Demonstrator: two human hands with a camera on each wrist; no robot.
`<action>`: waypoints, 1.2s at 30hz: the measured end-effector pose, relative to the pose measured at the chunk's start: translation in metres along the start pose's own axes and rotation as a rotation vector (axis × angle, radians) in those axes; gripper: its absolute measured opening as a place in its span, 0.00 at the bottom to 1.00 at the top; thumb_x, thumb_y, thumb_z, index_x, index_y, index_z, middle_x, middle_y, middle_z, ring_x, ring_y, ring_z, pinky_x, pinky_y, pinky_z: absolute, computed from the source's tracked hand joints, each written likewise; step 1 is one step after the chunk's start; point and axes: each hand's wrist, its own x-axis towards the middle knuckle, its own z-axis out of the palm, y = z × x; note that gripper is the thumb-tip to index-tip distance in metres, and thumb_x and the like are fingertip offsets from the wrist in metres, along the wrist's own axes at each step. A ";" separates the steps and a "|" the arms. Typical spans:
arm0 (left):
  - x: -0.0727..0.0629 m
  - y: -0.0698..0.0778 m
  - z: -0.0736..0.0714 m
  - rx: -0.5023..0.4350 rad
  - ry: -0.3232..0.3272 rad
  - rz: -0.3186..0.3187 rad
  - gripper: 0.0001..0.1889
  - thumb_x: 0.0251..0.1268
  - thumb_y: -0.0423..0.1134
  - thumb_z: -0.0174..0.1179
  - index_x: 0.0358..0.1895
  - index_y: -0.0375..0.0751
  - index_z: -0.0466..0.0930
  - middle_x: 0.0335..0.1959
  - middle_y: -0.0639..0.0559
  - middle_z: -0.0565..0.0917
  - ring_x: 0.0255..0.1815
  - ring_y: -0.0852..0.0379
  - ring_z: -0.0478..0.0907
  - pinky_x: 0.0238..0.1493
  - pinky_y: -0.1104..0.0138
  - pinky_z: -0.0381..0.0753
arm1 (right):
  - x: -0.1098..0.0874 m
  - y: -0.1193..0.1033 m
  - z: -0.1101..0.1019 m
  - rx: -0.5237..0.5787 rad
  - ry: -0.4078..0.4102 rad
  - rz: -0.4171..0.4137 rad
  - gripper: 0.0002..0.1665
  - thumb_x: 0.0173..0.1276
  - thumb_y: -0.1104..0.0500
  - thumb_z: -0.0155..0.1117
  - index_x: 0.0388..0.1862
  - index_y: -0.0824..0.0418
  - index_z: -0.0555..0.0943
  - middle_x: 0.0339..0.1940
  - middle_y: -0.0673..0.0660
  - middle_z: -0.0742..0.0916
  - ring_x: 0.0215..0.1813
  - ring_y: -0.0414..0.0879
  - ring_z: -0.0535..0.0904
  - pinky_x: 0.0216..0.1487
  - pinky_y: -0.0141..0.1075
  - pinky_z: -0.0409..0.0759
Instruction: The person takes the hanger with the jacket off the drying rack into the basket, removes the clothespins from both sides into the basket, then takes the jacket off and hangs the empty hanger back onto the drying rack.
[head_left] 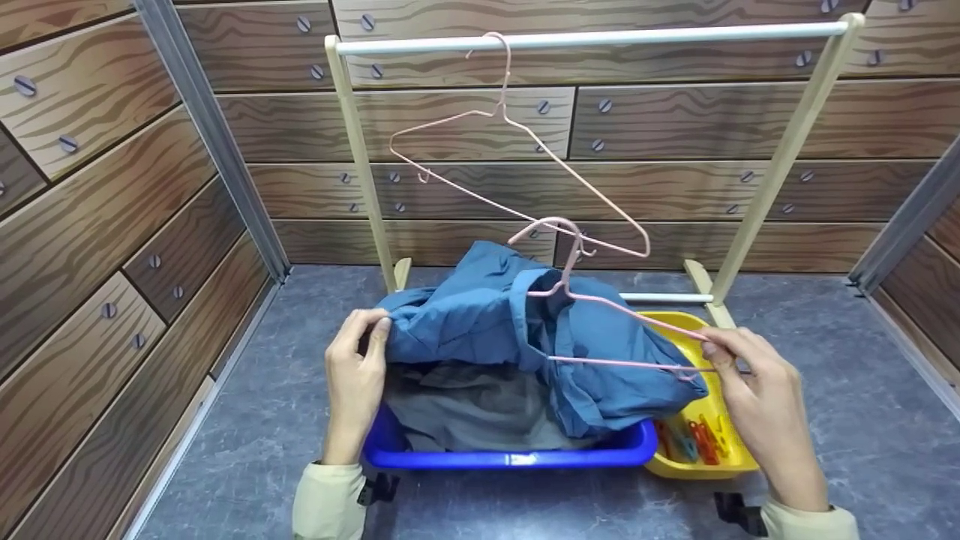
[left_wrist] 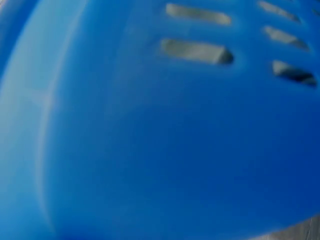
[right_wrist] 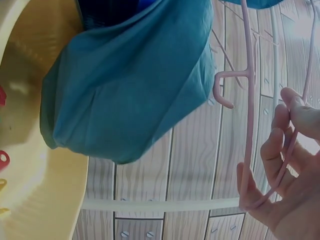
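Observation:
My left hand [head_left: 354, 390] pinches the left edge of a blue garment [head_left: 457, 326] between thumb and fingers. A pink clothes hanger [head_left: 615, 363] runs into the garment's opening; its hook stands up out of the cloth, and its left end is hidden inside. With my right hand [head_left: 769, 412] I grip the hanger's bare right corner, thumb and fingers on the wire. The right wrist view shows that corner against the palm, the garment [right_wrist: 130, 85] hanging beside it. Below the garment, grey cloth [head_left: 480, 409] lies in a blue basket [head_left: 510, 459].
A second pink hanger [head_left: 502, 105] hangs from the white rail [head_left: 675, 34] of a wooden rack behind. The yellow bin [head_left: 701, 471] at right holds several clothespins [head_left: 703, 441]. In the left wrist view, the slotted blue basket wall [left_wrist: 150, 130] fills the picture.

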 end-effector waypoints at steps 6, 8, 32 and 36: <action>-0.001 -0.019 -0.003 0.087 0.042 -0.079 0.04 0.69 0.29 0.58 0.37 0.36 0.83 0.34 0.50 0.81 0.37 0.57 0.77 0.42 0.69 0.73 | 0.000 0.003 -0.010 -0.029 -0.028 0.056 0.11 0.68 0.68 0.63 0.46 0.58 0.87 0.33 0.50 0.85 0.39 0.32 0.74 0.42 0.23 0.67; -0.001 -0.021 -0.004 0.140 0.055 -0.098 0.04 0.70 0.29 0.58 0.37 0.37 0.83 0.34 0.50 0.81 0.37 0.57 0.77 0.41 0.66 0.73 | 0.000 0.005 -0.012 -0.028 -0.031 0.051 0.12 0.68 0.69 0.64 0.45 0.59 0.87 0.32 0.51 0.85 0.38 0.32 0.74 0.41 0.22 0.67; -0.010 0.036 0.010 0.450 -0.118 -0.232 0.19 0.72 0.55 0.54 0.55 0.49 0.81 0.55 0.50 0.76 0.54 0.47 0.71 0.48 0.51 0.67 | -0.001 0.006 -0.012 -0.057 -0.037 0.059 0.11 0.67 0.69 0.65 0.45 0.59 0.87 0.32 0.51 0.86 0.36 0.29 0.75 0.36 0.23 0.68; -0.016 0.041 0.021 0.454 -0.212 -0.202 0.29 0.65 0.66 0.55 0.58 0.50 0.79 0.55 0.50 0.75 0.55 0.46 0.71 0.51 0.49 0.68 | -0.002 0.006 -0.011 -0.051 -0.033 0.060 0.11 0.66 0.70 0.65 0.45 0.60 0.87 0.32 0.51 0.85 0.36 0.29 0.75 0.36 0.22 0.68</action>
